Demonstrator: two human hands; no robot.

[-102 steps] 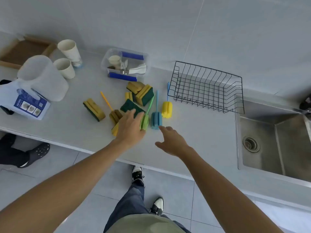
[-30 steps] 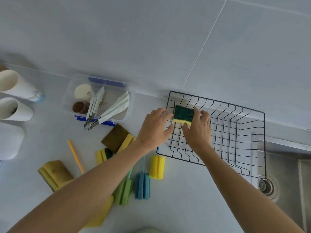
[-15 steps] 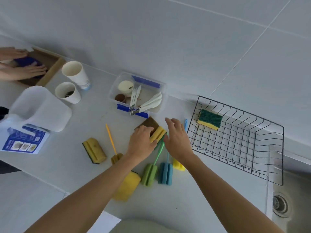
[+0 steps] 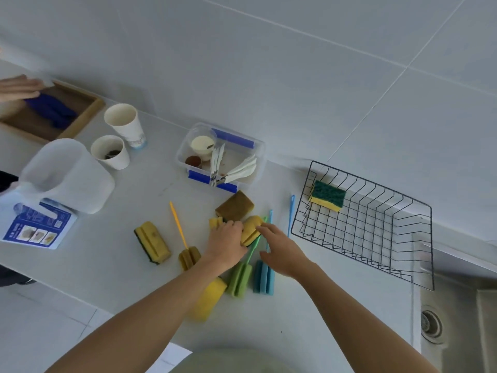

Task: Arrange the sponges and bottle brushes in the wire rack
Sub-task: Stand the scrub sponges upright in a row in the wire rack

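Note:
The black wire rack [image 4: 363,262] stands on the counter at right with one green-and-yellow sponge [image 4: 328,195] in its far left corner. My left hand [image 4: 226,244] is closed on a yellow sponge [image 4: 251,228] in the pile at the counter's middle. My right hand [image 4: 282,251] hovers beside it, fingers spread, index tip touching that sponge. A brown-topped sponge [image 4: 235,205] lies just behind. Green [image 4: 240,278], blue [image 4: 265,277] and orange [image 4: 188,255] bottle brushes lie around my hands. Another sponge [image 4: 152,242] lies to the left.
A clear plastic box [image 4: 242,146] with utensils sits behind the pile. Two paper cups [image 4: 122,125], a white jug [image 4: 67,175] and a wooden tray [image 4: 91,109] stand at left, where another person's hand [image 4: 18,86] reaches. A steel sink [image 4: 457,319] lies right of the rack.
Both hands set the green-and-yellow sponge in the rack, then came back to the pile. My left hand now grips the yellow sponge more fully than half a second ago.

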